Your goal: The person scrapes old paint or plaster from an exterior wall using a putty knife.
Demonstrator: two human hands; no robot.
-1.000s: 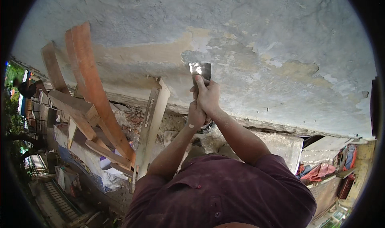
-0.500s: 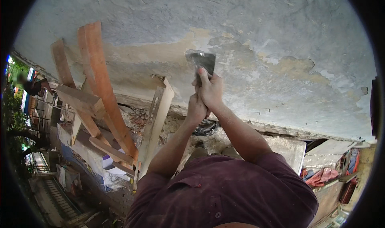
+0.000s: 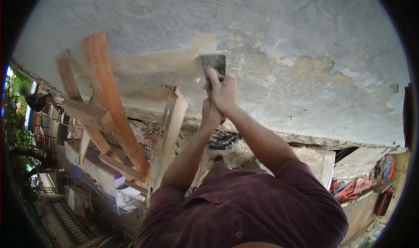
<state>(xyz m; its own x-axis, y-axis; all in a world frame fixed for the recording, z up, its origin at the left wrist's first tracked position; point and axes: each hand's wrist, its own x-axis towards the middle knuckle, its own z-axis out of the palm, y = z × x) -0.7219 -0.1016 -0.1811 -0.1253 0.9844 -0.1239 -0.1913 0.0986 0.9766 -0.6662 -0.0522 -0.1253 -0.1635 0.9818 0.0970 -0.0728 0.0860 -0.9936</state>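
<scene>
You get soft, muted daylight across the wall (image 3: 314, 29), while harder brightness breaks through around the foliage (image 3: 16, 128) at far left. Near left, the slatted frame (image 3: 70, 220) sits in shadow. Your scraper (image 3: 214, 64) looks slightly smeared; lens distortion bows the boards (image 3: 104, 73) and blackens your view's rim.

One scraper (image 3: 215, 63), one right hand (image 3: 225, 93) on it, one left hand (image 3: 211, 114) just below, one wall (image 3: 279, 21) behind it, two tall planks (image 3: 112, 95) left of it, one pale post (image 3: 169, 119) between, one black bundle (image 3: 224, 139) below it, one person (image 3: 37, 101) far left of it
</scene>
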